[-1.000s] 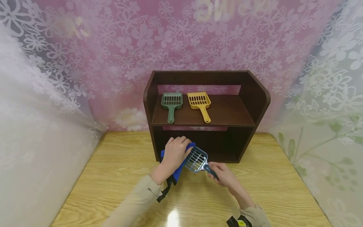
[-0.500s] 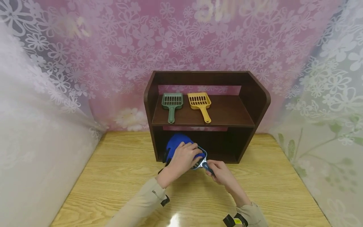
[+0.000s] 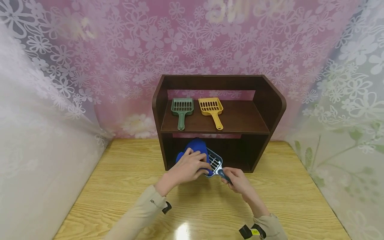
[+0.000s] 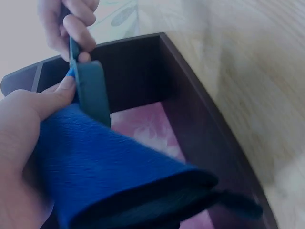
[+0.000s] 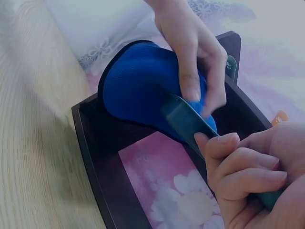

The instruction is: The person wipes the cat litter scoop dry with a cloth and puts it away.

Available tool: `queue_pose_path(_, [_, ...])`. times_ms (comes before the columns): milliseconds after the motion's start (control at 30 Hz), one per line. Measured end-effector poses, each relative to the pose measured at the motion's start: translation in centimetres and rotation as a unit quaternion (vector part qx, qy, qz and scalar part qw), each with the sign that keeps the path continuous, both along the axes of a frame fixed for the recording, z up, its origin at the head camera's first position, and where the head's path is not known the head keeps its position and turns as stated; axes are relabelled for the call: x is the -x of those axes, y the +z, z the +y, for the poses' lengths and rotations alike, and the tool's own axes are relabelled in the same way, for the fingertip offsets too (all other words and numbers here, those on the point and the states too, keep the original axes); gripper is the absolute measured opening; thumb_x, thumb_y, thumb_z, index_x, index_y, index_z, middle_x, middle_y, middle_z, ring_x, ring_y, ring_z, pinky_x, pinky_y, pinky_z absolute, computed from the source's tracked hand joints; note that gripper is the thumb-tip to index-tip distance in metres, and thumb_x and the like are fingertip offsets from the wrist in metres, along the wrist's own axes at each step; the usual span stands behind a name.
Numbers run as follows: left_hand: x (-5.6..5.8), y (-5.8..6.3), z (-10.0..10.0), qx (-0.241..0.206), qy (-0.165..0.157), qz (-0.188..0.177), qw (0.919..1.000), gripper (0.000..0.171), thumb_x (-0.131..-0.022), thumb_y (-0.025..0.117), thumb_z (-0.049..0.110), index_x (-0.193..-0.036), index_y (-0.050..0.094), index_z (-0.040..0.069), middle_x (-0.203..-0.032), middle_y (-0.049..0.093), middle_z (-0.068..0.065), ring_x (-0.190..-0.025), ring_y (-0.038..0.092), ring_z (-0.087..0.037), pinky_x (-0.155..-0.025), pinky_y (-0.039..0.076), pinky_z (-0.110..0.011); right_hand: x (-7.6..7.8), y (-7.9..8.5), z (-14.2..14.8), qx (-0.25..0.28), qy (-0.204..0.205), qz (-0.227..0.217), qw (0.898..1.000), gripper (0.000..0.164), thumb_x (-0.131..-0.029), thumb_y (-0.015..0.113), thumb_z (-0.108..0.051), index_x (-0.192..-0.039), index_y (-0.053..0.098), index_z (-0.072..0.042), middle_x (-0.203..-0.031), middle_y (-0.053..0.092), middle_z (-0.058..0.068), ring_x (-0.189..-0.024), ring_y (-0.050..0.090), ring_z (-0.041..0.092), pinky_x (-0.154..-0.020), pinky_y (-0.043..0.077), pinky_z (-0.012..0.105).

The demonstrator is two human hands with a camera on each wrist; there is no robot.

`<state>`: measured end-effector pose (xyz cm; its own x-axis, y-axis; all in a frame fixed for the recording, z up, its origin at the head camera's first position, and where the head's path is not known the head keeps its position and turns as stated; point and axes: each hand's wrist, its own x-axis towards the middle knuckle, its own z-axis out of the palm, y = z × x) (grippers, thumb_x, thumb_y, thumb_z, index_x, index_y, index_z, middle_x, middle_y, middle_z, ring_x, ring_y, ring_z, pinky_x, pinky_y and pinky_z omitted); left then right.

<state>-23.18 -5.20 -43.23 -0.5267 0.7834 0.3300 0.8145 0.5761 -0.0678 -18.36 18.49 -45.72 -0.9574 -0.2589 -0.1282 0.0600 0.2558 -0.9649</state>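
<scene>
My right hand [image 3: 237, 180] grips the handle of a slotted, dark blue-grey litter scoop [image 3: 215, 161] in front of the shelf's lower compartment. With thumb and fingers my left hand [image 3: 189, 168] pinches a blue glove [image 3: 196, 145] against the scoop's edge. The glove covers the left part of the scoop head. In the left wrist view the glove [image 4: 109, 157] hangs with a dark opening and a black strap end toward the camera. The right wrist view shows the glove [image 5: 138, 81] spread out, black along its border, overlapping the scoop [image 5: 183, 117].
A dark brown two-tier shelf [image 3: 246, 115] stands at the back of the wooden table [image 3: 120, 190]. On its upper board lie a green litter scoop [image 3: 181, 108] and a yellow one [image 3: 211, 106]. Flowered sheets [image 3: 126, 66] hang behind and at both sides.
The glove has slid back and forth over the scoop head: it covered most of it half a second ago, and now slots on the right show again. The right hand keeps its grip.
</scene>
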Motion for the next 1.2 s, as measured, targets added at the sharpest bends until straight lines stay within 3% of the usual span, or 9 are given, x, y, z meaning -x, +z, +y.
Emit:
queue_pose_path(233, [-0.2, 1.1, -1.2, 0.058, 0.012, 0.044, 0.9973, 0.018, -0.097, 0.064, 0.044, -0.107, 0.078, 0.042, -0.095, 0.057, 0.010, -0.086, 0.046, -0.013, -0.081, 0.029, -0.036, 0.1, -0.4, 0.0, -0.003, 0.026, 0.001, 1.000, 0.032, -0.110, 0.038, -0.017, -0.108, 0.061, 0.005, -0.072, 0.050, 0.000, -0.047, 0.032, 0.002, -0.042, 0.027, 0.016])
queue_pose_path(500, [0.7, 0.9, -3.1, 0.037, 0.029, 0.097, 0.9942, 0.017, -0.096, 0.065, 0.040, -0.108, 0.076, 0.044, -0.099, 0.060, 0.009, -0.086, 0.048, -0.014, -0.077, 0.029, -0.036, 0.0, -0.4, 0.3, -0.003, 0.034, 0.017, 0.999, 0.033, -0.110, 0.038, -0.017, -0.108, 0.063, 0.004, -0.070, 0.049, 0.000, -0.045, 0.030, 0.003, -0.041, 0.026, 0.016])
queue_pose_path(733, [1.9, -0.2, -4.5, -0.041, 0.077, 0.111, 0.9900, 0.012, -0.097, 0.068, 0.032, -0.105, 0.077, 0.034, -0.097, 0.062, 0.002, -0.085, 0.051, -0.018, -0.078, 0.034, -0.039, -0.7, -0.9, 1.2, -0.006, 0.048, -0.018, 0.999, 0.033, -0.109, 0.042, -0.021, -0.097, 0.061, 0.004, -0.068, 0.049, -0.002, -0.045, 0.029, 0.002, -0.041, 0.025, 0.016])
queue_pose_path(800, [2.1, -0.6, -4.6, -0.073, 0.100, 0.094, 0.9879, 0.012, -0.099, 0.066, 0.031, -0.107, 0.074, 0.028, -0.097, 0.062, 0.000, -0.083, 0.054, -0.019, -0.076, 0.037, -0.038, -0.9, -1.0, 1.3, 0.007, 0.053, -0.037, 0.998, 0.035, -0.109, 0.043, -0.026, -0.095, 0.060, 0.002, -0.067, 0.049, -0.003, -0.044, 0.028, 0.001, -0.041, 0.024, 0.016])
queue_pose_path(867, [2.0, -0.9, -4.7, -0.119, 0.123, 0.052, 0.9838, 0.014, -0.100, 0.064, 0.029, -0.110, 0.072, 0.022, -0.096, 0.062, -0.002, -0.080, 0.058, -0.019, -0.074, 0.043, -0.037, -1.0, -1.1, 1.5, 0.023, 0.058, -0.044, 0.997, 0.037, -0.110, 0.043, -0.030, -0.101, 0.061, 0.001, -0.068, 0.049, -0.003, -0.043, 0.027, 0.001, -0.041, 0.024, 0.016])
queue_pose_path(967, [1.8, -1.4, -4.7, -0.196, 0.159, -0.039, 0.9668, 0.020, -0.103, 0.060, 0.030, -0.115, 0.069, 0.016, -0.101, 0.065, -0.004, -0.082, 0.065, -0.019, -0.072, 0.053, -0.037, -0.9, -1.2, 1.6, 0.038, 0.056, -0.035, 0.997, 0.040, -0.111, 0.041, -0.033, -0.112, 0.060, 0.003, -0.069, 0.047, -0.003, -0.042, 0.026, 0.001, -0.041, 0.024, 0.016])
queue_pose_path(1100, [1.5, -1.8, -4.2, -0.289, 0.182, -0.167, 0.9250, 0.026, -0.107, 0.055, 0.030, -0.118, 0.066, 0.010, -0.109, 0.069, -0.008, -0.091, 0.069, -0.023, -0.077, 0.056, -0.040, -0.6, -1.2, 1.4, 0.042, 0.047, -0.017, 0.998, 0.043, -0.112, 0.039, -0.033, -0.117, 0.058, 0.005, -0.070, 0.047, -0.002, -0.043, 0.028, 0.002, -0.041, 0.024, 0.016])
queue_pose_path(1200, [1.2, -2.0, -3.8, -0.330, 0.185, -0.225, 0.8979, 0.027, -0.107, 0.053, 0.028, -0.118, 0.066, 0.006, -0.106, 0.071, -0.010, -0.087, 0.068, -0.022, -0.077, 0.054, -0.040, -0.4, -1.2, 1.0, 0.038, 0.038, -0.012, 0.998, 0.041, -0.112, 0.040, -0.031, -0.115, 0.059, 0.005, -0.070, 0.048, -0.001, -0.044, 0.029, 0.002, -0.041, 0.025, 0.016])
